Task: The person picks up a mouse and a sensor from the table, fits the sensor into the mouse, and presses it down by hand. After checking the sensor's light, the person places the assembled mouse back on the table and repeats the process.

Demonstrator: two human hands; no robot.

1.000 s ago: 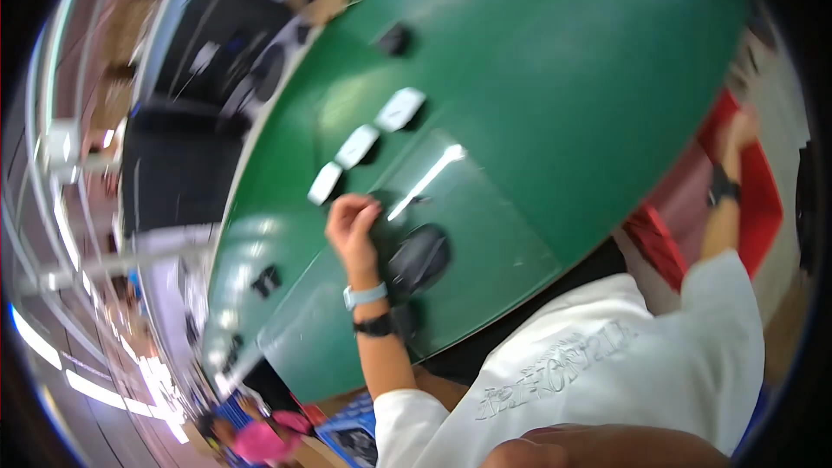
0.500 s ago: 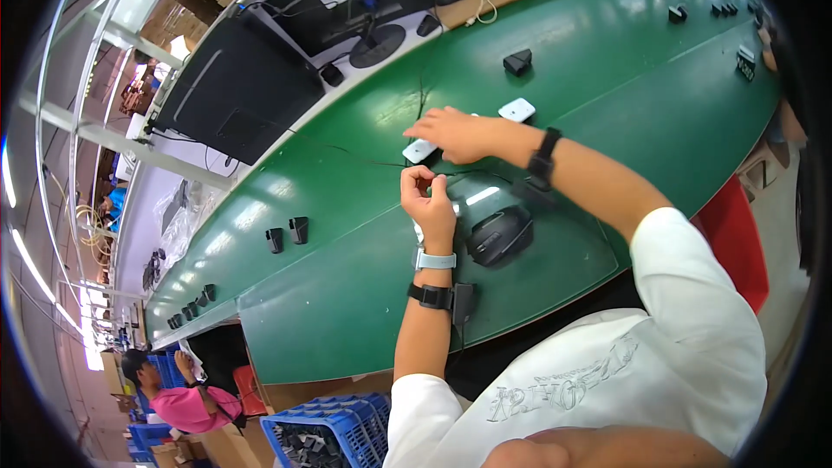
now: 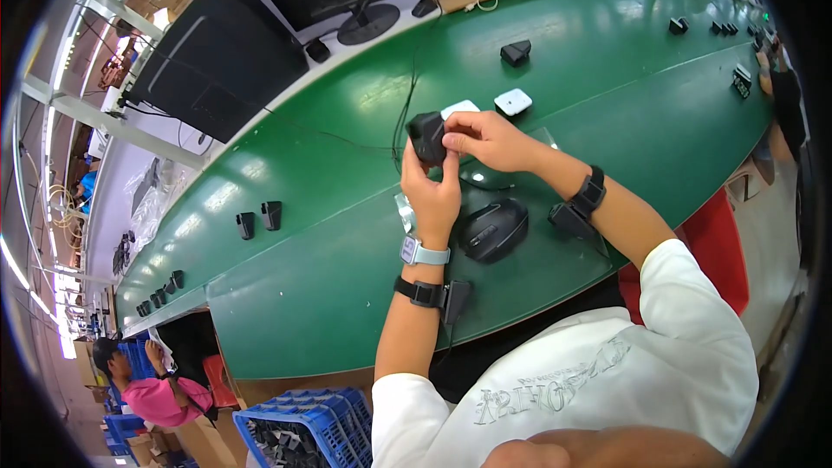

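A dark, angular plastic housing [image 3: 425, 137] is held up over the green table between both hands. My left hand [image 3: 432, 195] grips it from below, fingers round its lower part and thumb on the near side. My right hand [image 3: 492, 140] closes on its right side with thumb and fingertips. Just behind the hands lie a white rounded box [image 3: 459, 109] and another white box [image 3: 513, 102]. Below my right hand, a black computer mouse [image 3: 494, 230] rests on a clear sheet. Both wrists carry black strapped devices, and the left also has a watch [image 3: 423, 251].
Similar black housings stand on the green table [image 3: 329, 208], including one [image 3: 516, 53] beyond the white boxes and one [image 3: 271, 215] to the left. Thin black cables [image 3: 406, 104] run behind my hands. Monitors [image 3: 221, 56] line the far side. A blue crate [image 3: 308, 425] holds black parts; a co-worker [image 3: 156, 394] sits left.
The black housing is now up between my hands. My right hand has come off the white box to grip it, and my left fingers have opened out around it. The view has shifted slightly.
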